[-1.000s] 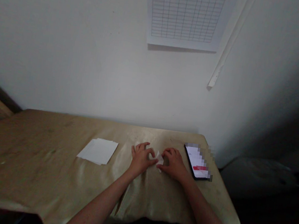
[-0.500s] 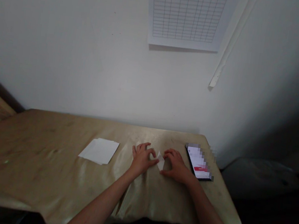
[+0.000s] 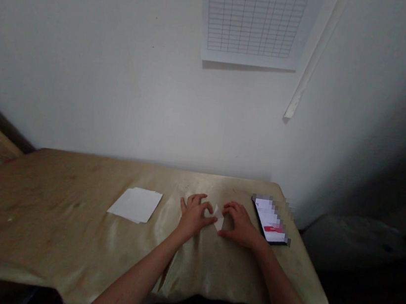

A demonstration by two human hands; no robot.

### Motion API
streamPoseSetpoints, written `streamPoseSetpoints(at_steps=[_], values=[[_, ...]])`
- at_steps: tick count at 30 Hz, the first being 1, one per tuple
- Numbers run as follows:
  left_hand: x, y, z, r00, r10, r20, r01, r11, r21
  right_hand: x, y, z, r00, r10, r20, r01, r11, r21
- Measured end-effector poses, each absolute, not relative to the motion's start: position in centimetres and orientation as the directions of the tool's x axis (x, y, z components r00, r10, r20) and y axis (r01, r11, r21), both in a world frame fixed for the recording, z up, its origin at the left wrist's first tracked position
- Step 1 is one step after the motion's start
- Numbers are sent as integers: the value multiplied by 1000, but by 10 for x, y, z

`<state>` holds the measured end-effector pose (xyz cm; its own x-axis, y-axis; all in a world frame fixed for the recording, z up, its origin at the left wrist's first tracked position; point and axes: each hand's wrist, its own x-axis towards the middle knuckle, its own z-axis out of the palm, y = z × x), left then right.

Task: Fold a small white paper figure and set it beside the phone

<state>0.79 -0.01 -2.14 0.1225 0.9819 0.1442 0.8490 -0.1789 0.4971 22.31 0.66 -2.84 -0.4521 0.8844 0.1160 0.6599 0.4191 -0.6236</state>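
A small folded piece of white paper (image 3: 217, 218) lies on the tan covered table (image 3: 65, 233), between my two hands. My left hand (image 3: 193, 216) rests on the table at the paper's left side, fingers curled, its thumb and fingertips pinching the paper's edge. My right hand (image 3: 241, 225) sits on the paper's right side with bent fingers pressing on it. Most of the paper is hidden under my fingers.
A small stack of white paper sheets (image 3: 135, 204) lies to the left of my hands. A phone (image 3: 269, 220) with a lit screen lies to the right, near the table's edge. A gridded sheet (image 3: 253, 21) hangs on the wall behind.
My right hand has drawn slightly back from the paper and its fingers have shifted along the fold. The left hand has hardly moved.
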Motion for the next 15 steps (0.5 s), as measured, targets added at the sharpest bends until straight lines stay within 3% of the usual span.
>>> streamPoseSetpoints(at_steps=[15], values=[[4,5,-20,131,984,125,850,-176,497,223,5,-26,-458,881,121,652,425,-628]])
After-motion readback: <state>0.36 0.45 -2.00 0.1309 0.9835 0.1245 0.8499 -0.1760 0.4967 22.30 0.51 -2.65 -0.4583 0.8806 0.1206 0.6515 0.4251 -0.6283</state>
